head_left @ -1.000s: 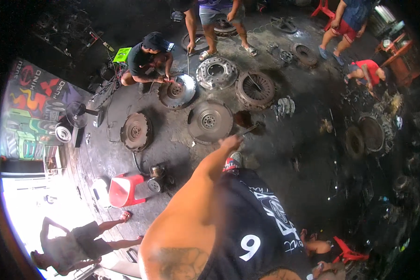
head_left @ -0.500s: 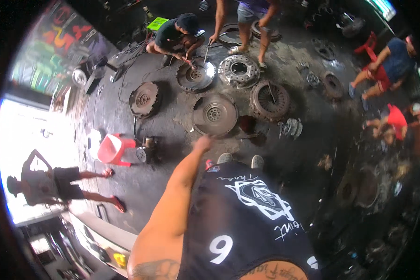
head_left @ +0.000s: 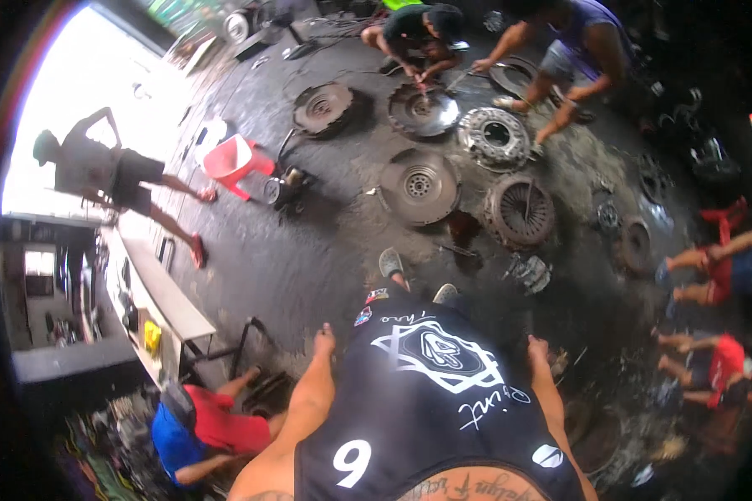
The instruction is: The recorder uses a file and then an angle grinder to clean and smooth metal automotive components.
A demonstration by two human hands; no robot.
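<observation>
My left hand [head_left: 324, 338] hangs at my left side above the dark floor, fingers curled; what they hold, if anything, is too small to make out. My right hand [head_left: 537, 344] hangs at my right side, fingers loosely apart and empty. Both are away from the metal parts in front of my feet: a brown flywheel [head_left: 401, 190], a slotted clutch cover [head_left: 514, 219] and a silver clutch cover [head_left: 476, 142]. A crouching person [head_left: 409, 37] in black works on a shiny flywheel [head_left: 441, 113]; a bending person [head_left: 593, 46] in purple reaches toward it.
A red chair [head_left: 234, 171], a compressor-like machine [head_left: 288, 185] and another flywheel [head_left: 322, 108] lie ahead-left. A person [head_left: 96, 167] stands at the bright doorway. A long bench [head_left: 167, 292] and a person [head_left: 217, 417] in red are at lower left, several others [head_left: 718, 371] at right.
My left arm has drawn back from over the brown flywheel to my side, and my right hand has come into view. The view has turned, shifting the surroundings; the purple-clad person has bent lower.
</observation>
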